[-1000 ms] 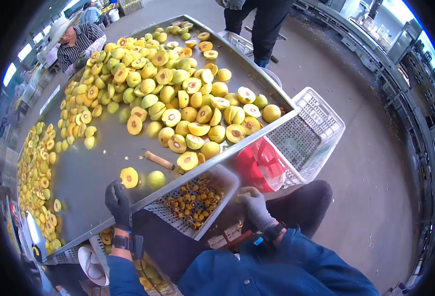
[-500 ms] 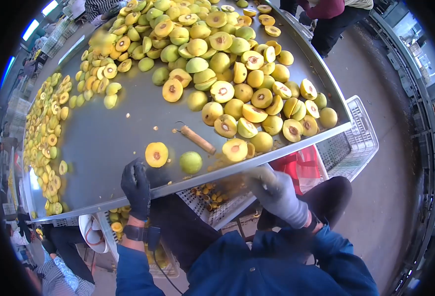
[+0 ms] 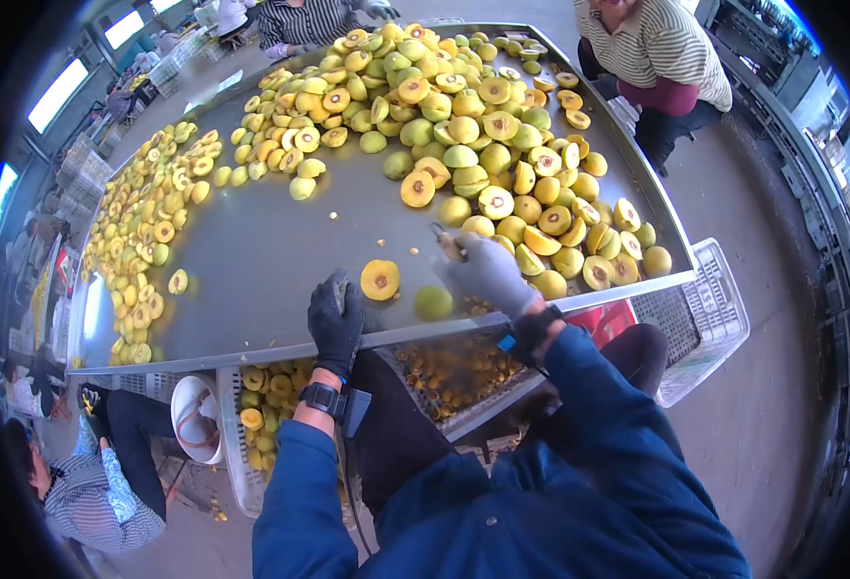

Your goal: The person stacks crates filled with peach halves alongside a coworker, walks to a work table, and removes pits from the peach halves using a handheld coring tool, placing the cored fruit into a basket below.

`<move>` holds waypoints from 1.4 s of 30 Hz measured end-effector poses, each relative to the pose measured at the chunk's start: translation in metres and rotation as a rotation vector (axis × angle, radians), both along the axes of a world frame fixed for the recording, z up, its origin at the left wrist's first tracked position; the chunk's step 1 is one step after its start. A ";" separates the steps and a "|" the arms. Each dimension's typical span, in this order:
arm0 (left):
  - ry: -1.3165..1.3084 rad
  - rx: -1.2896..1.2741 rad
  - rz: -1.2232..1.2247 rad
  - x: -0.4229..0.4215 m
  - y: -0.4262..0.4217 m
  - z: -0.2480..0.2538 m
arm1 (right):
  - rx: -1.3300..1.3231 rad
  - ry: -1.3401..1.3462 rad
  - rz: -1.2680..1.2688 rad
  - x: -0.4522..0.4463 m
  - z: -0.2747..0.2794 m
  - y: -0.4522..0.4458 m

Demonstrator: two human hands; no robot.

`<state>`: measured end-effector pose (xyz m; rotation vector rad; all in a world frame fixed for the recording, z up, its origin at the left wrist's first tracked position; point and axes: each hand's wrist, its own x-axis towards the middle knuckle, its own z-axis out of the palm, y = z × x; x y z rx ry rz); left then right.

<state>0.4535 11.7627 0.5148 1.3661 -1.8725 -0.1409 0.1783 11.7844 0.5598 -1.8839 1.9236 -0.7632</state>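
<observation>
My right hand (image 3: 488,274), in a grey glove, is closed around a wooden-handled pitting tool (image 3: 451,247) above the metal table. The tool's thin curved metal tip points away from me, and most of its handle is hidden by the fingers. At the near rim, my left hand (image 3: 336,317) wears a black glove, its fingers curled together; whether they hold anything is hidden. Just right of it lies a peach half (image 3: 380,280), cut face up with the brown pit area showing. A greenish peach (image 3: 434,303) sits between that half and my right hand.
Halved peaches (image 3: 464,130) heap across the metal table (image 3: 280,251), with smaller pieces (image 3: 145,251) along its left side. Below the rim stand a crate of pits (image 3: 464,376) and a crate of peaches (image 3: 269,410). A white bucket (image 3: 196,420) stands left; co-workers sit around.
My right hand has moved from below the rim up over the table and taken hold of the wooden-handled pitting tool that lay there. The view has shifted; my left hand stays near the rim.
</observation>
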 end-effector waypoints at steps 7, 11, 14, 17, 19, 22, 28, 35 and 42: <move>-0.040 0.151 -0.136 -0.020 -0.012 -0.016 | -0.106 -0.912 -0.125 -0.035 0.015 0.106; 0.138 0.363 -0.295 -0.043 -0.028 -0.014 | 0.068 -1.403 -0.286 -0.033 0.041 0.136; 0.537 0.418 -0.377 -0.066 -0.019 -0.009 | 0.087 -1.196 -0.312 -0.036 0.035 0.136; 0.525 0.521 -0.464 -0.098 0.017 0.036 | -0.029 -0.998 -0.272 -0.042 0.040 0.137; 0.488 0.532 -0.661 -0.125 0.045 0.051 | 0.011 -1.060 -0.220 -0.042 0.034 0.130; 0.426 0.487 -0.765 -0.166 0.073 0.073 | 0.107 -1.212 -0.162 -0.058 0.031 0.125; 0.273 0.358 -0.620 -0.157 0.049 0.050 | 0.127 -1.325 -0.410 -0.163 0.035 0.076; -0.211 -0.012 -0.390 -0.056 -0.011 0.044 | 0.079 -1.209 -0.328 -0.179 0.067 -0.019; -0.464 0.037 -0.243 0.019 -0.006 0.010 | -0.292 0.031 0.009 -0.131 0.043 -0.138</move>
